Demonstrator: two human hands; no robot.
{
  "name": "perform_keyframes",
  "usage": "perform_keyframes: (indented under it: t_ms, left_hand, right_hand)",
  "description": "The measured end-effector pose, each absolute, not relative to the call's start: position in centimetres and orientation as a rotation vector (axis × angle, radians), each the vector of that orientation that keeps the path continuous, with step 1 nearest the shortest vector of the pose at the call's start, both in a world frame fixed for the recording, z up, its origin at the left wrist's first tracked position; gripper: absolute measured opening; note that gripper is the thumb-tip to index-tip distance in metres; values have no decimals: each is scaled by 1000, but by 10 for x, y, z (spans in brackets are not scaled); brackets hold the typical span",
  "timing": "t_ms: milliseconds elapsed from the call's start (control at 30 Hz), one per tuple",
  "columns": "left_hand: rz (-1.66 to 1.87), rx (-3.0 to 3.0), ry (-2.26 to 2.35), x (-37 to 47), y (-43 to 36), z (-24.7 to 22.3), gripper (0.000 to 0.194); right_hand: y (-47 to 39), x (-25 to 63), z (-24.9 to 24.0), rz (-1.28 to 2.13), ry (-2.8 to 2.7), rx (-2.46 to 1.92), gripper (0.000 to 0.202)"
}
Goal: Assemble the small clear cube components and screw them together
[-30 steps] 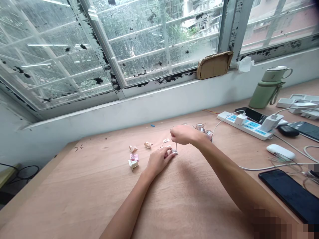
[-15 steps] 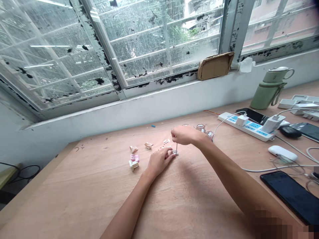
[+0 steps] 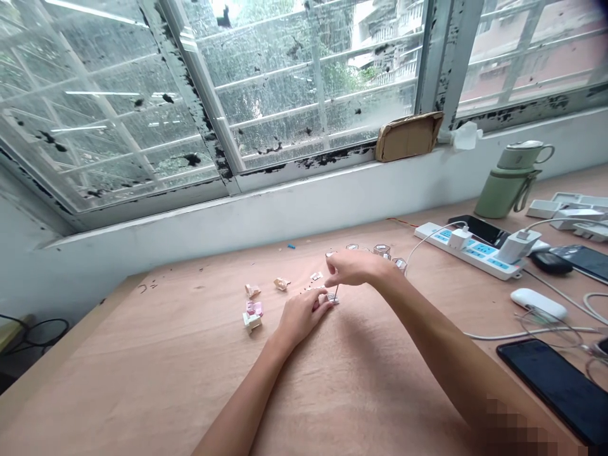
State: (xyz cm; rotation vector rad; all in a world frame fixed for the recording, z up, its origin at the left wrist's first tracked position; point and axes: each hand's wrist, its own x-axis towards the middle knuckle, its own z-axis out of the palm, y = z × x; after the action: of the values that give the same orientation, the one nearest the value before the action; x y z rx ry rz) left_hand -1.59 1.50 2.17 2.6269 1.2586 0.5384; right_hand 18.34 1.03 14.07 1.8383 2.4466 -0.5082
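My right hand (image 3: 354,267) is closed around the upper part of a thin screwdriver (image 3: 337,292); its handle is hidden by the fingers. The shaft leans slightly, and its tip meets a small, flat, pale piece (image 3: 334,299) on the table. My left hand (image 3: 304,311) rests on the wood, thumb and fingers pinching that piece at its left side. Just beyond the fingertips lie other small pale parts (image 3: 316,276) and tiny dark bits. To the left sit a pink block (image 3: 255,308), a cream block (image 3: 252,322) and crumpled beige pieces (image 3: 282,284).
Several small clear containers (image 3: 381,251) stand behind my right hand. On the right are a power strip (image 3: 468,250) with chargers and cables, a green bottle (image 3: 509,183), a white case (image 3: 538,305) and a black phone (image 3: 553,386). A wall and window bound the table's back.
The view has shifted slightly, so the table sits lower. The screwdriver leans a little more, with my right hand's fingers lower around it. My left hand keeps its place on the piece.
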Motion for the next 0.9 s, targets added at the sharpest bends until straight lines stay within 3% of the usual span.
perform_keyframes:
  t_ms: [100, 233, 500, 633, 900]
  left_hand:
    - [541, 2632, 1255, -16, 15, 21, 34]
    - [536, 2622, 1271, -17, 15, 20, 34]
    - [546, 2615, 1257, -18, 17, 17, 34]
    - [554, 2614, 1251, -18, 16, 18, 33]
    - [511, 2597, 1295, -17, 13, 22, 30]
  right_hand:
    - [8, 176, 141, -366, 2409, 1914, 36]
    - [8, 171, 139, -210, 2425, 1902, 29]
    - [13, 179, 138, -381, 2481, 1922, 28]
    - [9, 173, 140, -350, 2466, 1934, 40]
    - [7, 174, 141, -405, 2461, 1978, 32]
